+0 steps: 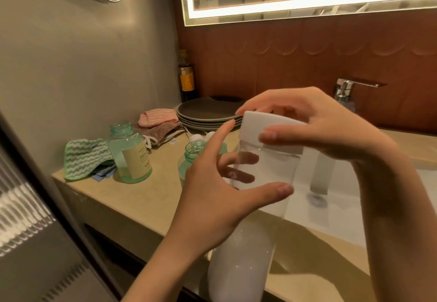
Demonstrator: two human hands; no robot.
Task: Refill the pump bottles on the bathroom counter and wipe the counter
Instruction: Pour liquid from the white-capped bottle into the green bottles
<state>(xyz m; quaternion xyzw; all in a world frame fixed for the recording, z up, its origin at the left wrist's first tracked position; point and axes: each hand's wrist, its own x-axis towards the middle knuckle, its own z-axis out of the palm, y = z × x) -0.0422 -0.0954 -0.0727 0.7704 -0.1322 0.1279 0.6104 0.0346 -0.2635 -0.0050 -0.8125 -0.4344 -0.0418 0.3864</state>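
Centrally, the left hand [212,197] wraps the clear refill bottle [243,266] above the counter's [132,204] near edge; the right hand [331,131] pinches its white cap [267,128]. To the left, the labelled green bottle [131,157] and the second green bottle [188,161] stand uncapped.

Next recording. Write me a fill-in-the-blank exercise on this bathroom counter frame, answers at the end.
1. While the left hand grips the tall clear plastic bottle, the right hand pinches its square ____ cap.
2. ____ translucent green bottles stand uncapped on the beige counter.
3. The stack of dark round plates sits beside a folded striped cloth coloured ____.
Missing words: white; two; pink.
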